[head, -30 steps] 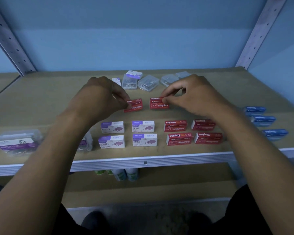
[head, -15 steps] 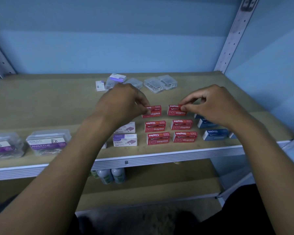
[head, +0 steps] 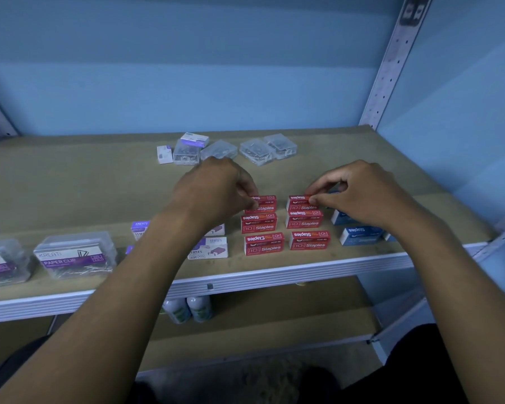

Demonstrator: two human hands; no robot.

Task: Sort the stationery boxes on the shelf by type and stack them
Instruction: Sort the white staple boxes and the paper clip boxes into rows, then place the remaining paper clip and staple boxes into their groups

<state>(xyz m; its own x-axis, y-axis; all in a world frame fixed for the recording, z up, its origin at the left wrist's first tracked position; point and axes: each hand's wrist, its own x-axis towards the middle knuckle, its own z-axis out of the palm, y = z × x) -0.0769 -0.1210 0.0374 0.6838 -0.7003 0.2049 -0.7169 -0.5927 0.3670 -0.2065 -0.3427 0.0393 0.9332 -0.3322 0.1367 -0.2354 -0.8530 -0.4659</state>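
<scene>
Staple boxes, red, mid-frame: one [head: 261, 203] pinched by left hand [head: 216, 191], one [head: 301, 202] by right hand [head: 359, 191], seemingly being stacked on red row below; next, likely release squarely, then purple boxes [head: 209, 249] lower left.

I see a plain blue wall [head: 216, 68], a perforated grey metal upright [head: 391, 68], and a tan wooden shelf board [head: 70, 185].
</scene>
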